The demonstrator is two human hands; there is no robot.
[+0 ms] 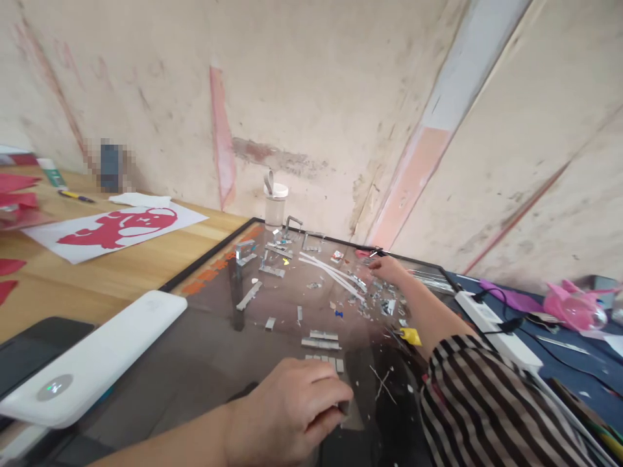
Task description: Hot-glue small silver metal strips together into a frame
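Low in the middle, my left hand [299, 405] is closed, pinching a small grey piece [344, 407] between thumb and fingers. It is above the dark glass board [204, 344], close to some grey segmented strips [321, 344]. My right hand [388, 269] reaches to the far right part of the board, fingers loosely bent and a little apart, with nothing visible in them. Just beyond its fingertips lies a small black-handled tool [377, 251]. Shiny scraps [388, 306] and a yellow piece [410, 336] lie under and beside the right forearm.
White strips [335, 275] cross mid-board, and small grey frames [246, 253] stand behind. A lidded jar [275, 207] is by the wall. At left are a white lamp-like bar [111, 357], a phone [41, 347] and red cut paper [121, 227]. A power strip [496, 331] borders the right.
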